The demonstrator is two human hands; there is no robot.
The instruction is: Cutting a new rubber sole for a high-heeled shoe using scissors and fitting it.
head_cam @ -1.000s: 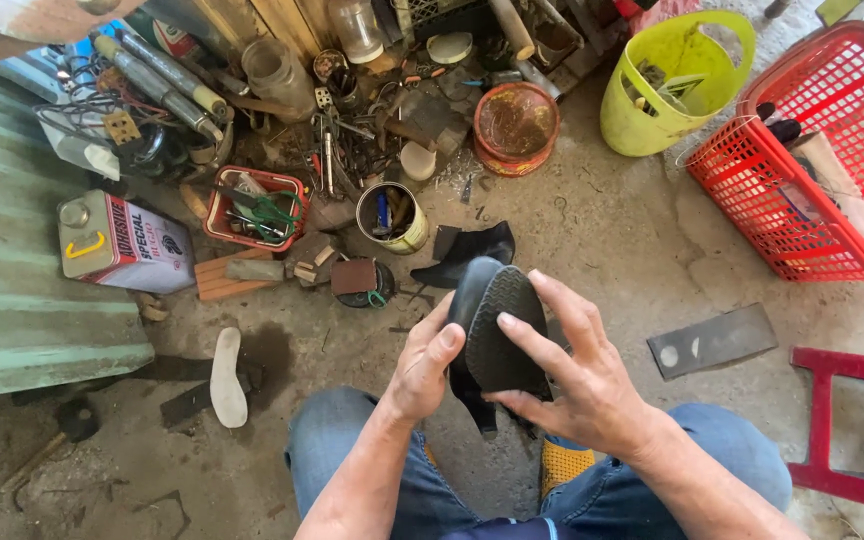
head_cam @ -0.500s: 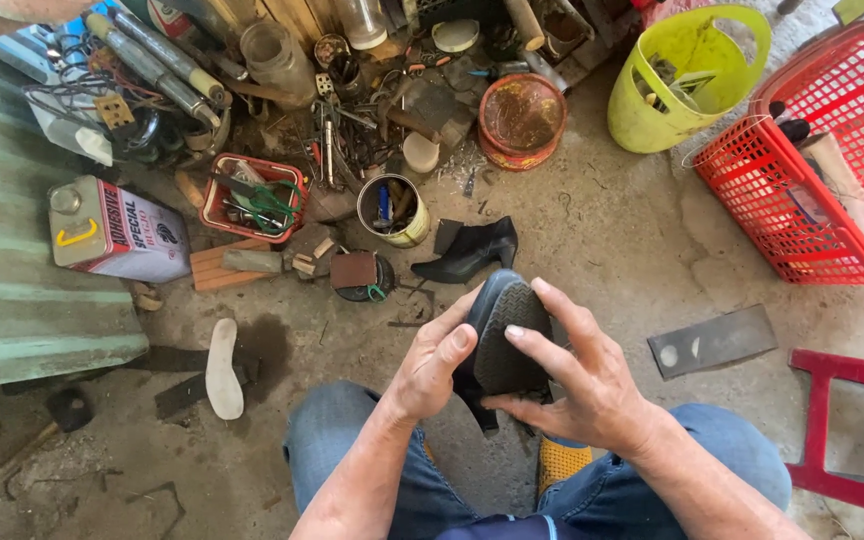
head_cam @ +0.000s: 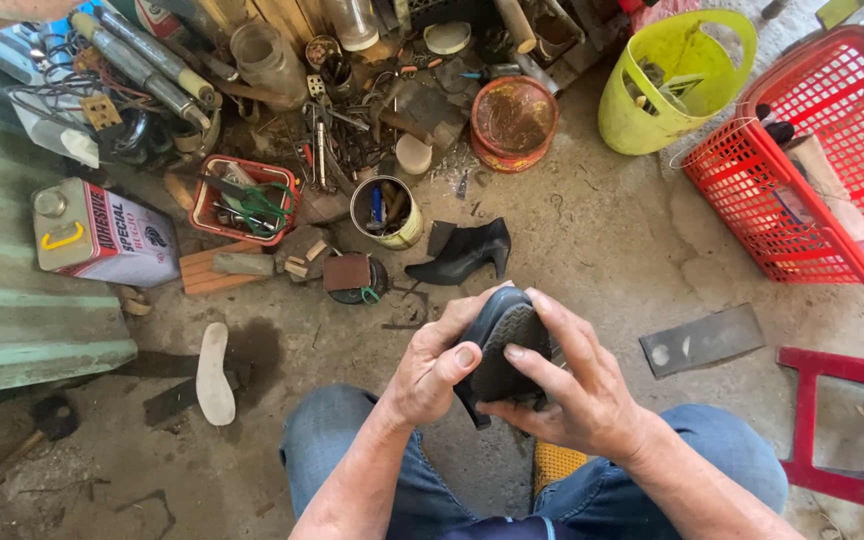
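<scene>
The left hand and the right hand both grip a black shoe, sole up; the fingers curl closed around it, thumbs pressing the sole.

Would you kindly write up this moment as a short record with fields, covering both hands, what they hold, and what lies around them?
Setting: concrete floor, seen from above the person's lap.
Left hand: grips the black shoe's left side, thumb pressed on its sole.
Right hand: wraps the shoe from the right, fingers over the sole.
Held item: black shoe, sole upward.
Ahead on floor: black high-heeled shoe, tin can of tools, white insole.
Left: rectangular adhesive can.
Right: red plastic basket, yellow-green bucket, red stool.
</scene>
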